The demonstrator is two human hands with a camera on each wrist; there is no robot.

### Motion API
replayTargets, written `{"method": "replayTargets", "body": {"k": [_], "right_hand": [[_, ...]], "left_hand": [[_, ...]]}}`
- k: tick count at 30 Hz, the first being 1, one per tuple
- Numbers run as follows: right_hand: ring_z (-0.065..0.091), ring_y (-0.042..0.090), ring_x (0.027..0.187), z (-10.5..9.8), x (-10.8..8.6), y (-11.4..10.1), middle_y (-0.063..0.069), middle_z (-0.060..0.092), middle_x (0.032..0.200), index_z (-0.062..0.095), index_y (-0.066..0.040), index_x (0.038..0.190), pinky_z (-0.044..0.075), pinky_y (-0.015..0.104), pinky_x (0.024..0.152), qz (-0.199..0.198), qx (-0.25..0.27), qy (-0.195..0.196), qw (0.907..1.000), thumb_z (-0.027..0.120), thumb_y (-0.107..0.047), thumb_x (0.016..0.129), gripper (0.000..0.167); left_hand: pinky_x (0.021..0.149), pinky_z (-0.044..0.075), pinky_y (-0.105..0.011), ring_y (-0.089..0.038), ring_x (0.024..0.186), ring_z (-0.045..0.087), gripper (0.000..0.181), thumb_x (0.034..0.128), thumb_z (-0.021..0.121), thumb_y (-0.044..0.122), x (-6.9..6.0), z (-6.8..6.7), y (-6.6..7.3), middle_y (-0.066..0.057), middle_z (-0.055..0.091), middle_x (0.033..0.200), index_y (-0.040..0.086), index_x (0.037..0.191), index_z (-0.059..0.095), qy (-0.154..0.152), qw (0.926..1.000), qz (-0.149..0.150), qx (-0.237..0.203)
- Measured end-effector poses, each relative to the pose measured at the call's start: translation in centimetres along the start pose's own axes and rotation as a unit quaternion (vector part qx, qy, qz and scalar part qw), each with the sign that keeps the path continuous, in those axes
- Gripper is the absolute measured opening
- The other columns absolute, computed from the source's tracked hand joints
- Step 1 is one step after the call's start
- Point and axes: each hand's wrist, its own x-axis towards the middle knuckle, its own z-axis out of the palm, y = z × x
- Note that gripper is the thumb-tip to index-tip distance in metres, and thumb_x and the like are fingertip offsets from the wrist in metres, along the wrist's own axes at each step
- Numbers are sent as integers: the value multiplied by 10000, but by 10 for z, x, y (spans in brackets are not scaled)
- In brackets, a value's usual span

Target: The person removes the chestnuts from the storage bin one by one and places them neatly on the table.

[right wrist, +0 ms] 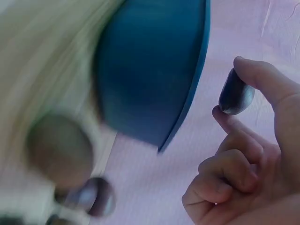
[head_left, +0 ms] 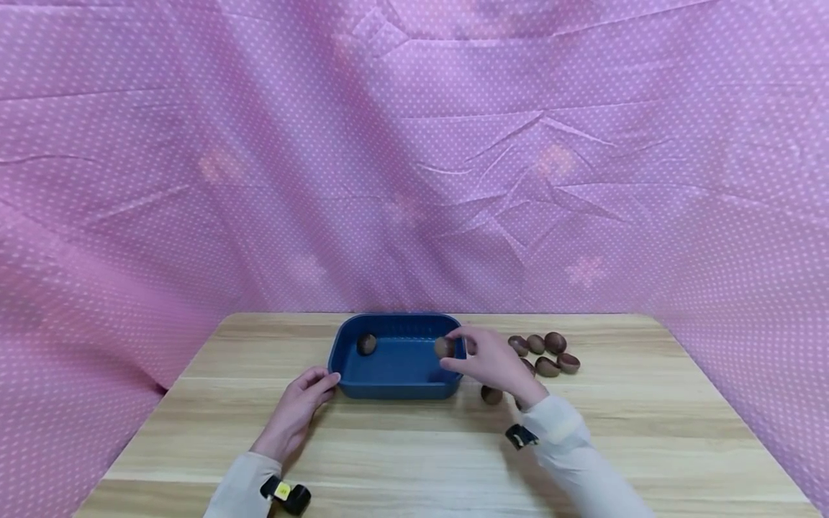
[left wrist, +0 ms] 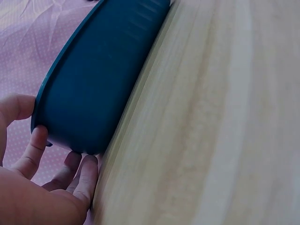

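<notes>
A blue rectangular tray (head_left: 398,391) with raised walls stands on the table. My left hand (head_left: 299,409) grips its near left corner. The left wrist view shows the thumb at the tray's rim (left wrist: 44,86), with the other fingers against the outer wall. Over the tray's right side, my right hand (head_left: 490,361) pinches a brown chestnut (head_left: 444,347) between thumb and index finger. In the right wrist view this chestnut (right wrist: 237,93) is held above rim level, while the remaining fingers curl toward the palm. Another chestnut (head_left: 366,344) lies inside the tray at the left.
Several loose chestnuts (head_left: 547,367) lie on the wooden table (head_left: 414,453) right of the tray, some partly hidden by my right hand. One chestnut (head_left: 491,395) sits nearer, below that hand. Pink dotted cloth (head_left: 414,180) hangs behind and at both sides.
</notes>
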Motion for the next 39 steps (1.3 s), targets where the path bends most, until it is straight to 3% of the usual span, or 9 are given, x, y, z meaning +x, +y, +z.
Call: {"method": "replayTargets", "body": {"k": [5,8,10,14,17,21,26,32,39], "right_hand": [[366,82,568,-18,-25,31,-58,495,691,707,-213,1229,327,260,553,84,-298,296,9991,811,-414,865,429],[381,73,570,-29,-40,48,-86,486,655,714,-186,1215,349,257,556,211,-593,443,9970,818,-420,851,446],[366,108,544,-37,-49,57,-35,456,617,709,-161,1233,338,287,522,360,-684,463,9959,821,-414,848,475],[618,217,730,-52,-65,72,107,701,860,703,-116,1239,501,396,642,556,-868,565,9931,818,-405,849,499],[632,254,815,-61,-72,80,127,701,932,689,-96,1257,501,411,673,732,-858,509,9923,808,-413,856,525],[455,191,673,-69,-79,87,55,519,753,672,-79,1299,365,333,571,1002,-825,223,9913,792,-453,863,587],[523,180,755,-77,-88,94,104,675,931,678,-45,1281,433,347,620,1028,-974,-59,9899,794,-473,856,614],[491,181,693,-76,-90,103,29,569,760,711,-60,1218,403,339,592,1158,-805,-474,9889,818,-420,834,537],[501,180,679,-74,-92,110,23,593,760,716,-43,1191,417,329,601,1202,-680,-562,9888,844,-327,810,493]], "left_hand": [[941,508,-283,-192,1101,536,151,994,685,217,0,0,-1,7,555,1090,79,988,625,2,10000,26,-6],[934,508,-274,-171,1078,548,139,990,689,203,1,1,-2,16,559,1058,85,968,619,-3,9999,77,-92],[929,509,-268,-159,1067,555,132,987,690,194,2,1,-2,21,561,1042,88,958,617,-6,9998,95,-146],[925,510,-257,-150,1063,560,131,989,690,212,4,-2,-1,29,563,1045,97,972,629,-23,9999,65,-122],[918,508,-255,-154,1062,558,131,990,690,213,5,-3,-1,28,564,1045,95,982,634,-14,9999,52,-110],[925,510,-259,-159,1070,555,130,989,689,205,7,-3,-1,23,563,1049,89,982,629,-36,9999,77,-100],[934,511,-261,-158,1079,553,143,987,693,209,8,-2,-2,19,553,1069,87,983,618,-62,9999,63,-109],[941,506,-268,-154,1079,549,162,986,697,228,8,-2,-2,15,548,1082,90,978,613,-31,10000,23,-56],[966,498,-291,-180,1115,530,156,998,683,232,8,-2,-1,-7,532,1136,92,990,614,-46,10000,-48,21]]}}
